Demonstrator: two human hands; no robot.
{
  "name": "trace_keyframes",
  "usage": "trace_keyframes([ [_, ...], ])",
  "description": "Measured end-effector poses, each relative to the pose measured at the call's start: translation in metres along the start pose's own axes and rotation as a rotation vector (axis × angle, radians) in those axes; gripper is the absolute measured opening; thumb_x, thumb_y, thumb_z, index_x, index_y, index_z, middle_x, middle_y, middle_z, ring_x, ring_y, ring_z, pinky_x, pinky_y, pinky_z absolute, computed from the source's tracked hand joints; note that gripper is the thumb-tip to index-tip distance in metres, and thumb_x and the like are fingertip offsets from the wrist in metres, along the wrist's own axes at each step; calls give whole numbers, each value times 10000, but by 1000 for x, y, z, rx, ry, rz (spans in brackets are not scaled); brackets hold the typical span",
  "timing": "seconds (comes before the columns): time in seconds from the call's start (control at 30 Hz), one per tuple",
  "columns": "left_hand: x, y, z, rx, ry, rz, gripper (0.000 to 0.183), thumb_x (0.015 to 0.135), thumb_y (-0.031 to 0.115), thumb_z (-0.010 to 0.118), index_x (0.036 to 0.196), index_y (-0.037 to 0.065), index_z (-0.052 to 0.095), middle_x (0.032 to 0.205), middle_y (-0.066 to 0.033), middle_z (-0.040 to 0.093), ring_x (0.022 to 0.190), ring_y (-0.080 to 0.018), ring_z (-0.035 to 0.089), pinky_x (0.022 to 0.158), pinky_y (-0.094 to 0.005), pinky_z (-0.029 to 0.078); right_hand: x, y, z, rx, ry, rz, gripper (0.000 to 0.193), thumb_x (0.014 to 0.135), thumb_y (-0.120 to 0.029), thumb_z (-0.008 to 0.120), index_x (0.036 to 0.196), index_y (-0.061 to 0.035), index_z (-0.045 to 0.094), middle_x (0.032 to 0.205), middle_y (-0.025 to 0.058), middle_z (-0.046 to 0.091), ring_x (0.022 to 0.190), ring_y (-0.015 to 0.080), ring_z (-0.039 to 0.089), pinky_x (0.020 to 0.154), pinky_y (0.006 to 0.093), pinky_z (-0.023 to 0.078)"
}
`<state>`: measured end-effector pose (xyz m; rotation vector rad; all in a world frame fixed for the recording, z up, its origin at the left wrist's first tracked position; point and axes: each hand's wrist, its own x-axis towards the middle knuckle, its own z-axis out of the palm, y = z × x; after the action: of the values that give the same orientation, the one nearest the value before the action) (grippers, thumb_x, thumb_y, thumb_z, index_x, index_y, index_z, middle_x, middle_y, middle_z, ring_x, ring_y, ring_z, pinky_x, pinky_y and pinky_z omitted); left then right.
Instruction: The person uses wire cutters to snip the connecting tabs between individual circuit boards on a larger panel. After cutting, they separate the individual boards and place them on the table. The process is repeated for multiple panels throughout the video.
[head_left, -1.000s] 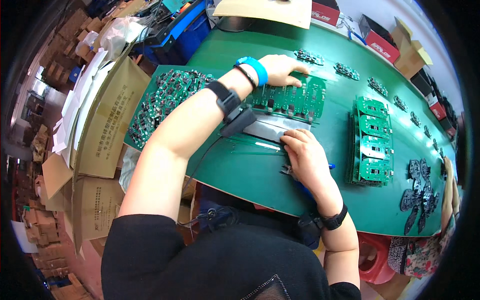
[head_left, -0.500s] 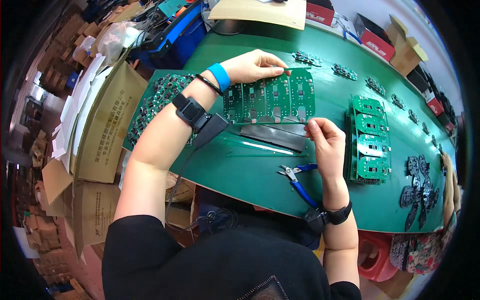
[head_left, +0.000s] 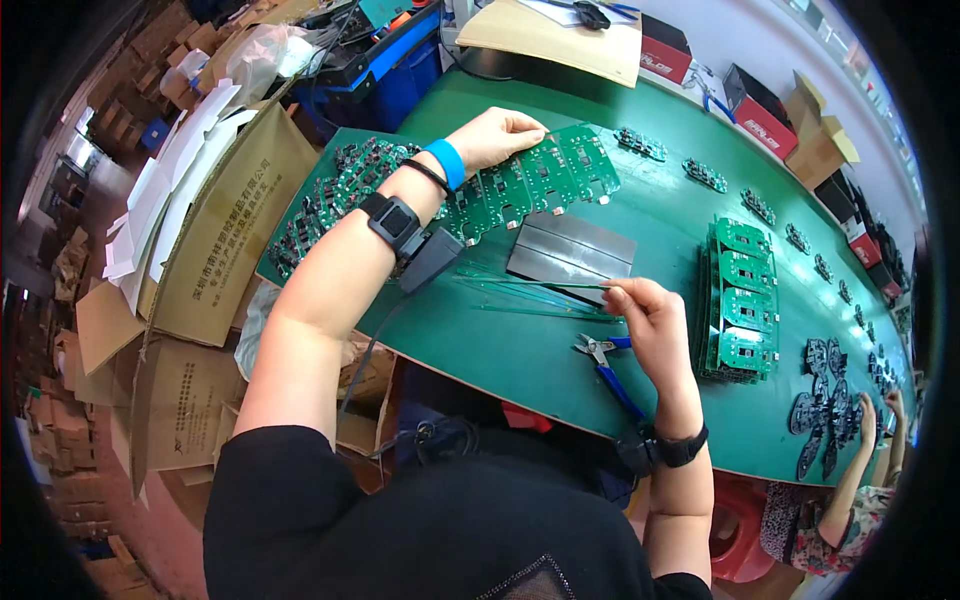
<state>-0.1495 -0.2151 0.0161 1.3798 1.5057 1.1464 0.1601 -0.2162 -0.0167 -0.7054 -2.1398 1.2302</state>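
A green circuit board panel (head_left: 540, 182) hangs tilted from my left hand (head_left: 500, 137), whose thumb and fingers pinch its far edge. My right hand (head_left: 650, 315) pinches one end of a thin green edge strip (head_left: 553, 285), apart from the panel. Beneath the panel, a grey-black grooved block (head_left: 572, 250) lies on the green tabletop (head_left: 480, 345). More thin strips (head_left: 535, 309) rest just in front of the block. Blue-handled side cutters (head_left: 612, 378) lie close to my right wrist.
Stacked board panels (head_left: 740, 300) stand to the right, beyond them black plastic parts (head_left: 828, 405). At left is a pile of populated boards (head_left: 340, 190) next to cardboard (head_left: 215, 290). Small board groups (head_left: 705, 175) line the far side. Another person's hands (head_left: 880, 415) show at right.
The strip along the panel's near edge has come off and moved nearer me in my right hand. My left hand has tilted the panel away. Another person's hands have appeared at right.
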Motion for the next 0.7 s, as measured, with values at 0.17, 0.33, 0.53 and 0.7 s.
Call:
trace_keyframes([
  [0.17,-6,11,10,109,-161,55,300,929,247,566,1080,1,649,979,-35,670,881,-76,578,825,-235,466,-6,-11,-2,-667,303,-425,322,750,-83,691,1068,-59,646,1052,114,623,950,268,594,799,360,467],
  [0.33,-10,20,43,68,-365,102,364,939,306,542,1138,12,624,1018,-47,661,922,-102,579,865,-259,456,22,-33,7,-924,304,-863,323,738,-78,626,1057,-119,652,1041,48,609,1007,226,570,871,382,432],
  [0.53,-37,53,23,286,-282,-2,629,957,558,330,1066,29,653,993,-109,658,938,-186,608,821,-306,469,46,-21,-6,-496,322,-530,169,756,-17,651,924,-16,628,828,119,590,765,290,568,692,361,463],
  [0.7,-64,29,43,-45,463,119,476,985,388,403,737,17,570,655,-27,560,649,-109,560,609,-255,446,50,-15,-14,-346,474,-356,143,798,-23,643,936,8,629,799,129,590,722,263,573,667,330,462],
])
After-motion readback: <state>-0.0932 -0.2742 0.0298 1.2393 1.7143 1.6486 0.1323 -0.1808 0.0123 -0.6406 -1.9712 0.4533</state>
